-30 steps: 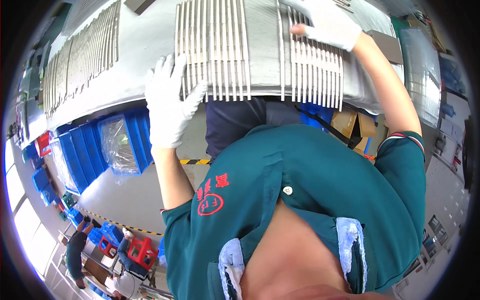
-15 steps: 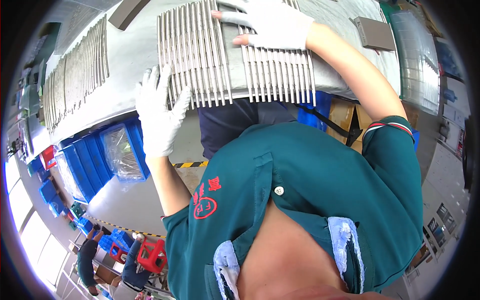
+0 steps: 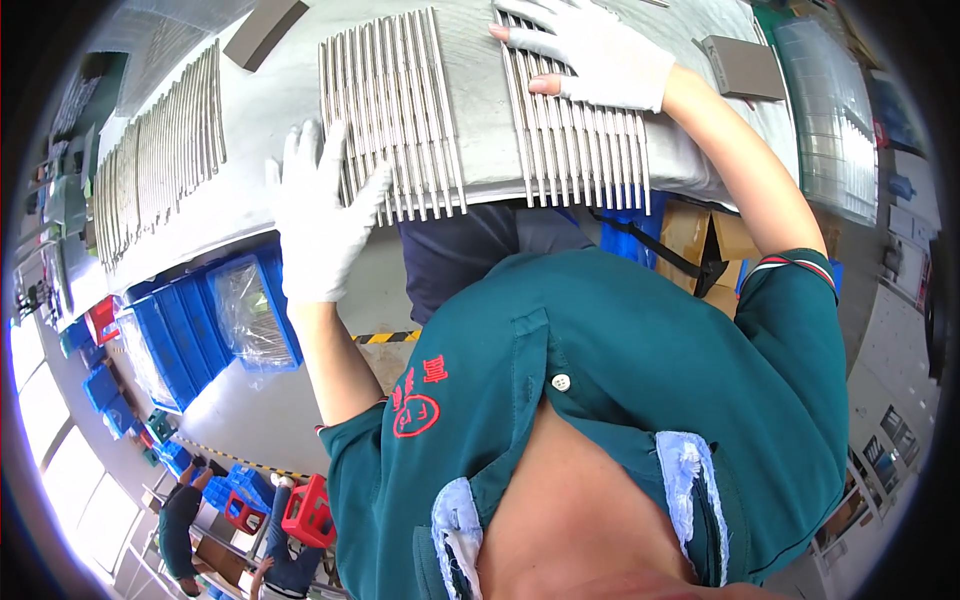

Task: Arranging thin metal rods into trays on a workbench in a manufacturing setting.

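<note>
Both my hands wear white gloves, the right one with thumb and a fingertip bare. My left hand [image 3: 325, 215] lies with fingers spread against the left edge of the middle row of thin metal rods [image 3: 395, 120]. Over the upper part of the right row of rods [image 3: 585, 155], my right hand [image 3: 595, 55] rests flat with its fingers stretched out. It covers part of those rods. A gap of bare table covering separates the two rows. Neither hand grips a rod.
A third row of rods [image 3: 160, 150] lies at the table's left. Grey-brown blocks sit at the upper left [image 3: 265, 32] and right [image 3: 745, 67]. Clear plastic trays [image 3: 825, 120] stack at the right edge. Blue crates [image 3: 180, 335] stand below the table; people [image 3: 180, 530] work behind.
My right hand has slid right, and the rods under it have shifted right, widening the gap to the middle row. My left hand stays by the middle row's left edge.
</note>
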`<state>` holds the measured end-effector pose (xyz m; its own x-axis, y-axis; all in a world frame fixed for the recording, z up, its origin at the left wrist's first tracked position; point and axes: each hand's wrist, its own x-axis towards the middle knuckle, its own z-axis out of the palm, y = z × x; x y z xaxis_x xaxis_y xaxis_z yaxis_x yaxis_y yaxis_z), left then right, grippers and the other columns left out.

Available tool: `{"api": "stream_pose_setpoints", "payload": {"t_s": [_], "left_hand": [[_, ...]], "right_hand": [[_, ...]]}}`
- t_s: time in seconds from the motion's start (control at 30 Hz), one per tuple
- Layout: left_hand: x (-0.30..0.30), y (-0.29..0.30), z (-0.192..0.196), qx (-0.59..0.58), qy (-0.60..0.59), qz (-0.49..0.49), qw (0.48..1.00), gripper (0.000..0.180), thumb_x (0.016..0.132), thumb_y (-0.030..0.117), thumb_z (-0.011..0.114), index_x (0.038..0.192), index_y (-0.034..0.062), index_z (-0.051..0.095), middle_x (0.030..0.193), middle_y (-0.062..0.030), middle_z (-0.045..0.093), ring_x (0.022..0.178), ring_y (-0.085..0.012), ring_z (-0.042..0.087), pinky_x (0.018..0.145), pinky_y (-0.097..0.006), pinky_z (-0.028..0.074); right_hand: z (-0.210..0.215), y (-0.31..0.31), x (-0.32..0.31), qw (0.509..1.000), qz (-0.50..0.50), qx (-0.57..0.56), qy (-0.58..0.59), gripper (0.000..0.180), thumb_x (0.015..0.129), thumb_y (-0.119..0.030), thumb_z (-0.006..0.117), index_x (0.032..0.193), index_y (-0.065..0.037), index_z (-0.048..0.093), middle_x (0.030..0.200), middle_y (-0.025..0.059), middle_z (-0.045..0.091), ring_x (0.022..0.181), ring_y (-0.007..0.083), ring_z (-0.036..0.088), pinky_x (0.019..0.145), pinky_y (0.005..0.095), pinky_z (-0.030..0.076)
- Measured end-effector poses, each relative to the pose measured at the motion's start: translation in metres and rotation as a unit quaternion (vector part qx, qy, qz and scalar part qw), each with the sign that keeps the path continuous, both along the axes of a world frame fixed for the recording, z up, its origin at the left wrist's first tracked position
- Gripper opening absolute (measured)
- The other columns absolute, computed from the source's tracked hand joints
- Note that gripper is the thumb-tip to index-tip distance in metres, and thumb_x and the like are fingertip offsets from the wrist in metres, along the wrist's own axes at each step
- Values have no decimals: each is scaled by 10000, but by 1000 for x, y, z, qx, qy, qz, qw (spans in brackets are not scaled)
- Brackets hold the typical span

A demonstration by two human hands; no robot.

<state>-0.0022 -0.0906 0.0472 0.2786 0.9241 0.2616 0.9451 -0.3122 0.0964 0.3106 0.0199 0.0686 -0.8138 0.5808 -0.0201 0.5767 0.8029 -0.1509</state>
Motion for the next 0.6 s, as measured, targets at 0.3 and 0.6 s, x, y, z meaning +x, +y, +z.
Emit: {"api": "stream_pose_setpoints", "payload": {"t_s": [0.3,0.6], "left_hand": [[121,-3,9,-130,-98,-345,924,619,786,438,656,1308,134,522,1353,-173,463,1280,-352,398,1078,-470,299],[144,5,0,-110,-65,-443,887,584,778,416,648,1312,217,519,1351,-119,475,1277,-315,404,1088,-472,299]], "right_hand": [[3,15,-26,998,9,-55,5,645,916,-446,464,1417,-50,378,1491,235,271,1392,398,218,1142,478,171],[-11,50,-46,1000,15,20,-3,641,927,-482,423,1324,20,464,1440,228,358,1381,369,259,1147,458,177]]}}
